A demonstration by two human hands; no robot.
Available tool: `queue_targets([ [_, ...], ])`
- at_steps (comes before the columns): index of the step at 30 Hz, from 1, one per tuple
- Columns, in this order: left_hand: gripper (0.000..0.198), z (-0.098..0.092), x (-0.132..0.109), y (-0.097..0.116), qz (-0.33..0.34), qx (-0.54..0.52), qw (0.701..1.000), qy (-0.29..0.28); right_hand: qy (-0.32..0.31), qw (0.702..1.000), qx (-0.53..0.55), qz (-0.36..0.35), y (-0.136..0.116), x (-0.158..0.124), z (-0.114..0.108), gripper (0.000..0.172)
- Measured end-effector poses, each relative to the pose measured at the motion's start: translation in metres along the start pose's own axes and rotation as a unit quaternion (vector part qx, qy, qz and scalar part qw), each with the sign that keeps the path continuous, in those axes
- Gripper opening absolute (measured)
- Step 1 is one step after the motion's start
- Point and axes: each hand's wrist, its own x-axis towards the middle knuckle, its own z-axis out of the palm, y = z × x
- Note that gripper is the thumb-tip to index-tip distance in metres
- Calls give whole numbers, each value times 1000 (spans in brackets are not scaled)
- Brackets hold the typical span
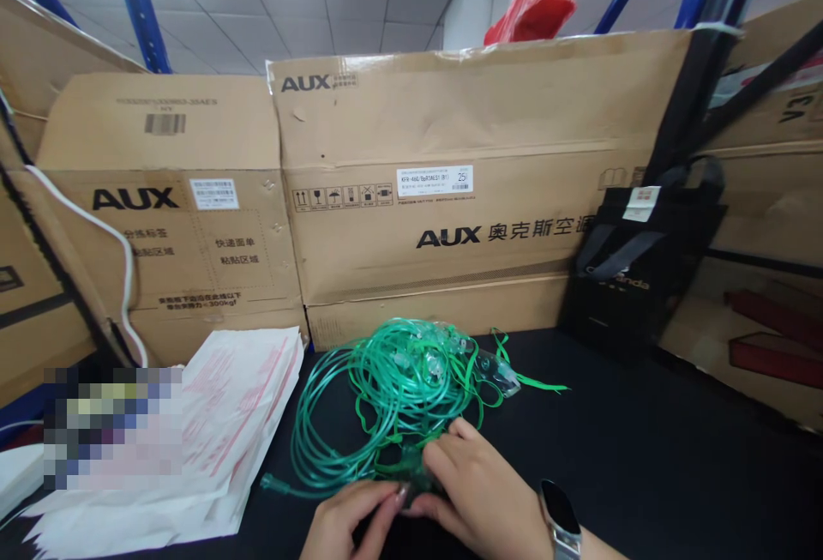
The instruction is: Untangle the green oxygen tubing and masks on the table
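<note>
A tangled heap of clear green tubing (340, 410) lies on the black table, with green straps looped through it. Among the coils are clear plastic mask parts, one oxygen mask (498, 371) sticking out at the right. At the near side of the heap, my left hand (360, 517) pinches the lower edge of a translucent green oxygen mask (411, 466). From the other side my right hand (479, 483), a watch on its wrist, has its fingers closed on the same mask. My fingers cover much of it. A tube end connector (275, 484) lies left of my hands.
White paper bags with red print (257, 406) are stacked at the left. Large cardboard boxes (360, 260) wall off the table's back. A black carrier bag (636, 277) stands at the back right; a white cable (125, 260) hangs at the left.
</note>
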Motion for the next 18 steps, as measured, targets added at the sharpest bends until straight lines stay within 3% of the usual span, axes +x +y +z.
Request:
queue_targets([
  [3, 23, -5, 5, 0, -121, -135, 981, 65, 17, 994, 72, 83, 7, 2, -7, 23],
  [8, 31, -10, 14, 4, -250, -358, 898, 49, -11, 965, 222, 141, 16, 4, -8, 27],
  [10, 30, -8, 14, 4, -276, -404, 871, 51, -60, 939, 311, 133, 16, 3, -4, 39],
  [13, 29, -5, 14, 4, -296, -433, 850, 53, -123, 890, 413, 150, 11, 2, 3, 43],
  [18, 31, -5, 15, 9, -301, -463, 833, 35, -121, 868, 437, 203, 5, 4, 13, 48],
])
